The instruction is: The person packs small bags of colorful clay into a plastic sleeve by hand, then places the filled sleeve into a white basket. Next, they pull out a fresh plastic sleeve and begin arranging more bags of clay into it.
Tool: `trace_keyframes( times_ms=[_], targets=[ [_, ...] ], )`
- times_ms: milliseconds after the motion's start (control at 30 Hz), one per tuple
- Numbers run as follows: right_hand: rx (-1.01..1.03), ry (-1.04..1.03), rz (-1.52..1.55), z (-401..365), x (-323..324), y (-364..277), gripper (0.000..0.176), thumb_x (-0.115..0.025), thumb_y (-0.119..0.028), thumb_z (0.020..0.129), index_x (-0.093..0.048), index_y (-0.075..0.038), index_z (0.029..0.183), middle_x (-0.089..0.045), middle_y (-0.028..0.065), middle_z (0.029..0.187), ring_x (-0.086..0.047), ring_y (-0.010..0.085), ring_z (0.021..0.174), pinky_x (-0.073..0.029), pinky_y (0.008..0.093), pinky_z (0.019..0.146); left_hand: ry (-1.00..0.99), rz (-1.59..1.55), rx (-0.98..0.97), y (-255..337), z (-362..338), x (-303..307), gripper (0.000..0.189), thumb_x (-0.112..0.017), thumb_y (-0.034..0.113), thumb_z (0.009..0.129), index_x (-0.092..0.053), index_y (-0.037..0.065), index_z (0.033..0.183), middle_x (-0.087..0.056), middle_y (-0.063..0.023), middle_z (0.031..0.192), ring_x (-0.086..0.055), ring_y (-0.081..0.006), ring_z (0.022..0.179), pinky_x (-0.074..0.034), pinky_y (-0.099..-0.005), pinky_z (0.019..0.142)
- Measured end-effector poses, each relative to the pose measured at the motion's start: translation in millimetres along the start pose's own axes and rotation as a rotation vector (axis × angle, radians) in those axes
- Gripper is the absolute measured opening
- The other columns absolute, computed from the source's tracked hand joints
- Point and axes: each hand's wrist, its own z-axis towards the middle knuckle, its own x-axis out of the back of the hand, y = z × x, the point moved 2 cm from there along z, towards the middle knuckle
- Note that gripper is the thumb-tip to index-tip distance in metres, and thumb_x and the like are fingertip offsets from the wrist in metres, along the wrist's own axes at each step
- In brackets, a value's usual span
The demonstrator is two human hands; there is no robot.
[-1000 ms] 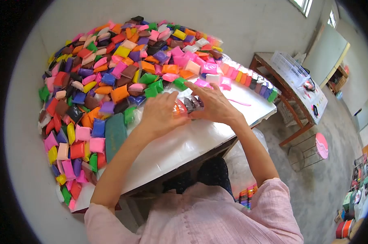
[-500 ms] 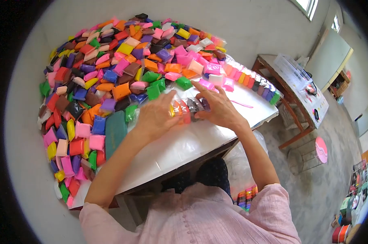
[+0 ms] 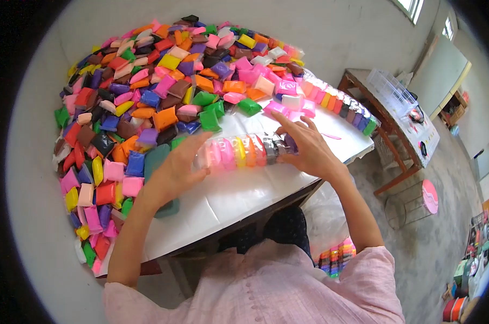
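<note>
A clear bag with a row of coloured packets (image 3: 239, 152), pink, yellow, orange, red and black, lies across the white table top (image 3: 212, 202). At its left end is my left hand (image 3: 181, 166), fingers curved round the plastic. My right hand (image 3: 309, 148) grips the dark end of the row between thumb and fingers. Behind both hands spreads a large heap of small coloured packets (image 3: 163, 117). A dark green flat object (image 3: 157, 162) lies partly hidden under my left forearm.
Another filled row of packets (image 3: 339, 102) rests at the table's back right edge. Further right stand a second table with a clear plastic basket (image 3: 390, 93) and a stool with a pink seat (image 3: 430, 196). A bag of coloured rows (image 3: 337, 257) is below the table edge.
My left hand has moved left and down, away from my right hand. More of the packet row shows between them, with pink packets now visible.
</note>
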Motion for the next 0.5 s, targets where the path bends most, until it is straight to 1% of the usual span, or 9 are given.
trace_keyframes(
  times_ms=[33,100,133,233,267,333,367,400,500],
  targets=[
    [0.076,0.091,-0.075,-7.0,-0.4,-2.0,0.089,-0.075,-0.007,0.071,-0.034,-0.014,0.15,-0.064,0.0089,0.111,-0.059,0.0283,0.11,-0.027,0.0555,0.113,0.003,0.011,-0.059,3.6,-4.1,-0.5,0.065,-0.066,0.003,0.079,-0.045,0.002,0.14,-0.053,-0.0215,0.133,-0.052,-0.0361,0.125,-0.042,-0.0383,0.105],
    [0.223,0.267,-0.229,-25.2,-4.0,-4.3,0.083,-0.072,-0.002,0.071,-0.04,-0.013,0.147,-0.062,0.0077,0.11,-0.058,0.0268,0.108,-0.029,0.0544,0.112,0.005,0.041,-0.059,6.8,-13.7,-1.9,0.065,-0.057,-0.007,0.078,-0.044,0.003,0.14,-0.05,-0.0214,0.135,-0.05,-0.0363,0.127,-0.04,-0.0389,0.107],
    [0.248,0.348,-0.335,-33.5,-6.0,-3.9,0.077,-0.067,0.003,0.068,-0.048,-0.012,0.141,-0.057,0.0064,0.107,-0.057,0.0249,0.106,-0.031,0.0529,0.111,0.003,0.055,-0.062,8.1,-18.7,-3.2,0.066,-0.052,-0.012,0.077,-0.044,0.003,0.141,-0.049,-0.0213,0.137,-0.048,-0.0365,0.128,-0.039,-0.0392,0.108],
    [0.223,0.373,-0.404,-59.5,-12.6,6.5,0.073,-0.064,0.005,0.069,-0.051,-0.011,0.138,-0.056,0.0061,0.107,-0.056,0.0232,0.105,-0.031,0.0523,0.111,0.064,0.228,-0.011,11.3,-37.0,-10.1,0.066,-0.046,-0.014,0.073,-0.049,0.003,0.137,-0.051,-0.0204,0.132,-0.05,-0.0377,0.126,-0.042,-0.0428,0.106],
    [0.205,0.355,-0.399,-67.6,-16.4,12.3,0.077,-0.068,0.002,0.066,-0.049,-0.011,0.14,-0.056,0.0074,0.115,-0.055,0.0247,0.11,-0.029,0.0521,0.113,0.068,0.225,0.009,16.5,-39.6,-10.3,0.066,-0.046,-0.015,0.075,-0.047,0.003,0.138,-0.05,-0.0204,0.134,-0.049,-0.0374,0.128,-0.04,-0.0424,0.108],
    [0.132,0.289,-0.259,-76.0,3.6,-1.6,0.079,-0.07,-0.001,0.065,-0.047,-0.01,0.141,-0.055,0.0092,0.123,-0.054,0.0266,0.116,-0.028,0.052,0.114,0.074,0.213,0.052,32.4,-41.9,-9.8,0.065,-0.047,-0.016,0.078,-0.045,0.003,0.14,-0.049,-0.0204,0.139,-0.047,-0.0368,0.131,-0.037,-0.0416,0.11],
    [0.098,0.257,-0.188,-79.0,13.4,-7.4,0.081,-0.071,-0.003,0.064,-0.047,-0.01,0.141,-0.054,0.0101,0.127,-0.053,0.0275,0.119,-0.027,0.052,0.115,0.081,0.181,0.029,37.2,-40.6,-11.5,0.063,-0.049,-0.013,0.08,-0.045,0.003,0.141,-0.048,-0.0203,0.141,-0.046,-0.037,0.132,-0.037,-0.0418,0.11],
    [0.098,0.245,-0.071,-84.3,19.3,-5.5,0.083,-0.075,-0.008,0.065,-0.044,-0.009,0.142,-0.05,0.0125,0.139,-0.05,0.031,0.127,-0.026,0.0532,0.116,0.091,0.15,0.007,41.1,-38.9,-12.7,0.061,-0.051,-0.01,0.082,-0.045,0.003,0.141,-0.047,-0.0202,0.142,-0.046,-0.0373,0.132,-0.037,-0.0421,0.11],
    [0.076,0.328,-0.07,-88.9,40.9,2.1,0.079,-0.075,-0.012,0.072,-0.043,-0.008,0.143,-0.047,0.0132,0.145,-0.049,0.0324,0.13,-0.028,0.054,0.115,0.093,0.085,-0.027,49.9,-27.0,-15.9,0.06,-0.058,0.001,0.088,-0.041,0.003,0.145,-0.041,-0.0196,0.149,-0.042,-0.0373,0.136,-0.034,-0.0429,0.113]
  ],
)
